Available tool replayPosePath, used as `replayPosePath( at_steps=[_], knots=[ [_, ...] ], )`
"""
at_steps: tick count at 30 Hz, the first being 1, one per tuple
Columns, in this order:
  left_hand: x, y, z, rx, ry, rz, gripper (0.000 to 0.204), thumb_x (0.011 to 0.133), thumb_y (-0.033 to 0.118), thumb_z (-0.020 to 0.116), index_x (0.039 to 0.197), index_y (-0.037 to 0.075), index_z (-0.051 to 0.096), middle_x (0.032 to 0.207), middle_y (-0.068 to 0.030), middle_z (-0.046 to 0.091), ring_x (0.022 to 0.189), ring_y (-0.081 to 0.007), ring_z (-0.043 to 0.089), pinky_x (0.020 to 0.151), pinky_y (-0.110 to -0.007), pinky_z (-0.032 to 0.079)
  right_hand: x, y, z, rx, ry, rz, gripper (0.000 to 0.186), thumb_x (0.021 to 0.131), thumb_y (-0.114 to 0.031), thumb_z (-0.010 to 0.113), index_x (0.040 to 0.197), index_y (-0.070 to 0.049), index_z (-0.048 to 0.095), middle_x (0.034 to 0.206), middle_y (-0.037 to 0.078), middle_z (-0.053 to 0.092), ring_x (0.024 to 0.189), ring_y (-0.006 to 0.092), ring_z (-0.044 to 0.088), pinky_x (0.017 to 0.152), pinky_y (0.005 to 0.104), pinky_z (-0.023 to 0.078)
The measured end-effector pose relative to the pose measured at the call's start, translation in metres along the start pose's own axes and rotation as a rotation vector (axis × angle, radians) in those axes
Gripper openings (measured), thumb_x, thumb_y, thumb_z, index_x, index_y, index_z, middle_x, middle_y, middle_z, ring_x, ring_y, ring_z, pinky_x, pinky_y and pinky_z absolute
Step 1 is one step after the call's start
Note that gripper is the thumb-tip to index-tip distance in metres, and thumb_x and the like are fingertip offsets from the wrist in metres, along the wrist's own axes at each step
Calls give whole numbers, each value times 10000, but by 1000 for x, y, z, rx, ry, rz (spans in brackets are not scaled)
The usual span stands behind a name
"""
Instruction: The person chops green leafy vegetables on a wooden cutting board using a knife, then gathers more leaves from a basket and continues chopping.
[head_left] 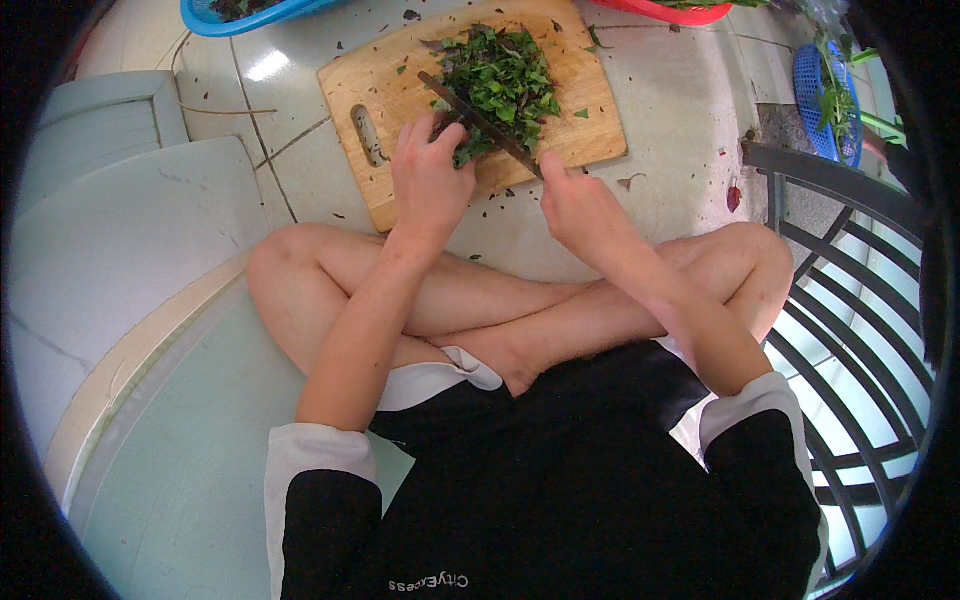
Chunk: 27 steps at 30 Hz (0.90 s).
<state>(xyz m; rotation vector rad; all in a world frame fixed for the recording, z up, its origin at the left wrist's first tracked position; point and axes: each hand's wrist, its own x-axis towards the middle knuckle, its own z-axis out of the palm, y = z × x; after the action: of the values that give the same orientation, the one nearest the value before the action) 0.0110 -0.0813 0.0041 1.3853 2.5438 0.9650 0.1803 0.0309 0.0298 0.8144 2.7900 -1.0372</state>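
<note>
A wooden cutting board (355, 88) with a slot handle lies tilted on the tiled floor in front of my crossed legs. Chopped leafy greens (505, 80), green with some purple, are heaped on its middle. My right hand (585, 210) grips a knife (485, 125) at the board's near edge, its dark blade slanting up and left across the near side of the heap. Close beside the blade, my left hand (432, 180) is curled over leaves at the heap's near left; its fingertips are partly hidden.
A blue basket (250, 18) with dark leaves stands at the far left, a red basin (675, 12) at the far right. Stems hang over a blue mesh basket (828, 105) beside a dark metal railing (850, 180). Leaf scraps (735, 197) dot the tiles.
</note>
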Motion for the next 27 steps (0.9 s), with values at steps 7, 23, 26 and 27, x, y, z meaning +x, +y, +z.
replayPosePath(
  at_steps=[7, 23, 26, 27],
  knots=[
    [4, -1, -3, 15, -67, -27, 282, 622, 2, 751, 887, 43, 666, 971, -110, 627, 913, -325, 581, 785, -417, 503, 9, -9, -10, -82, -82, 10, 134, 903, -38, 493, 1013, 3, 429, 679, 289, 605, 678, 485, 614, 575, 577, 477],
    [8, -1, 1, 1, -68, -75, 283, 578, -6, 723, 841, 58, 638, 866, -94, 619, 848, -306, 608, 722, -413, 504, 39, -11, 0, -149, -283, 52, 218, 894, -38, 469, 1110, -11, 443, 742, 264, 644, 729, 469, 648, 628, 552, 514],
    [7, 1, 0, 18, -78, -79, 263, 589, -7, 714, 830, 61, 634, 864, -88, 621, 847, -307, 611, 722, -413, 503, 43, -11, 12, -151, -173, -8, 273, 886, -47, 513, 1144, 21, 453, 670, 256, 622, 664, 452, 636, 587, 542, 502],
    [7, -1, -1, 36, -77, -91, 253, 594, -7, 710, 824, 63, 631, 865, -84, 623, 848, -309, 612, 723, -413, 503, 42, -12, 12, -147, -172, 1, 273, 886, -47, 513, 1144, 21, 453, 670, 256, 622, 664, 452, 636, 587, 542, 502]
  ],
)
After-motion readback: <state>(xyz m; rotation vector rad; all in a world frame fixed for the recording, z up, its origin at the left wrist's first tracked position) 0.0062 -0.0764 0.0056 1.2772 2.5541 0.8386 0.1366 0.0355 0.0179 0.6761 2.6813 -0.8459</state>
